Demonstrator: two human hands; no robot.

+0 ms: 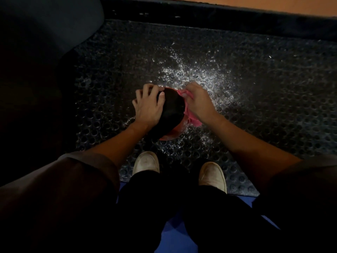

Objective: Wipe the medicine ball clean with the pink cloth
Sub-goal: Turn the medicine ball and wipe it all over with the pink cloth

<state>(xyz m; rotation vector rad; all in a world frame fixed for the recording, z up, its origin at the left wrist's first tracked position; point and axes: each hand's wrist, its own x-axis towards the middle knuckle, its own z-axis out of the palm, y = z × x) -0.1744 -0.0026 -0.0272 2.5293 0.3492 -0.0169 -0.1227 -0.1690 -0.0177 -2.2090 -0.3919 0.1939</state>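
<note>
A black and red medicine ball sits on the studded black rubber mat just ahead of my feet. My left hand lies spread over the ball's left side, fingers curved onto its top. My right hand grips the bunched pink cloth and presses it against the ball's right side. Most of the cloth is hidden under that hand; a fold sticks out below the wrist and a bit shows above the fingers.
White powder is scattered over the mat behind and right of the ball. My two light shoes stand near the mat's front edge. A dark padded object fills the back left; a raised black border runs along the back.
</note>
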